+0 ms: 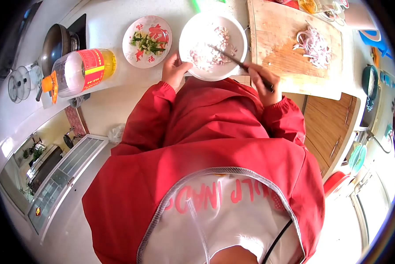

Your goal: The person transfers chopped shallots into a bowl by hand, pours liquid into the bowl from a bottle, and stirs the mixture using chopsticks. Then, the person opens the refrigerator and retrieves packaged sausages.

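A white bowl (194, 27) holds small chopped pinkish-white pieces (202, 56). My left hand (175, 70) grips the bowl's near left rim, thumb and fingers pinched on it. In my right hand (264, 83) is a knife (239, 63), held by its dark handle, its blade reaching into the bowl over the pieces. To the right lies a wooden cutting board (274, 39) with a heap of sliced onion (313, 46). Left of the bowl, a white plate with red patterns (140, 27) carries chopped green pieces (147, 43).
A large oil bottle (85, 70) lies on the left of the counter (114, 57), near a dark pan (54, 46) and glass lids (20, 83). At the board's top right are a jar (307, 5) and other containers. Wooden cabinet doors (327, 119) are below.
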`<state>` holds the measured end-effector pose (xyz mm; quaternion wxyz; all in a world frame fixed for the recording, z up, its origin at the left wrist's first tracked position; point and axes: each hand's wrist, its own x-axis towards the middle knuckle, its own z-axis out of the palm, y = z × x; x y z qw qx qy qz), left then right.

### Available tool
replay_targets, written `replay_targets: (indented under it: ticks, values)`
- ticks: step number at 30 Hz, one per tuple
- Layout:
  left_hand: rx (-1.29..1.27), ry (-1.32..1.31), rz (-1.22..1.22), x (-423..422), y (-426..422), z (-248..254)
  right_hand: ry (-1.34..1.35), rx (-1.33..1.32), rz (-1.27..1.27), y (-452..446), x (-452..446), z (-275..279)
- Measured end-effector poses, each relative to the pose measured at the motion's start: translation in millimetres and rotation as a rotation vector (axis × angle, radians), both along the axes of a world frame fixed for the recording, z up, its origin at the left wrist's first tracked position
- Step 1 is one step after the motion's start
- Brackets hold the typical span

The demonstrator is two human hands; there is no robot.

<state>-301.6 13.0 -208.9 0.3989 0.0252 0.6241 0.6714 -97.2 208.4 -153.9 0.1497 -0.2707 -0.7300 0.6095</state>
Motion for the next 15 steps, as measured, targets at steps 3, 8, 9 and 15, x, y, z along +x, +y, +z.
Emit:
replay_targets:
  ticks: [3, 8, 9, 15]
  values:
    - [-0.027, 0.073, -0.048, -0.4, -3.4, 1.4, 0.006, 0.097, -0.032, 8.9, -4.7, -10.2]
    - [0.006, 0.07, -0.066, -4.7, -8.0, -12.4, -0.087, -0.128, 0.131, 5.1, 8.5, -2.5]
    - [-0.003, 0.066, -0.077, -4.3, -8.7, -11.9, -0.062, -0.135, 0.105, 3.9, 6.9, -0.9]
    - [0.021, 0.053, -0.001, 1.9, -4.2, -8.8, 0.045, -0.085, 0.189, -17.5, -3.2, 18.3]
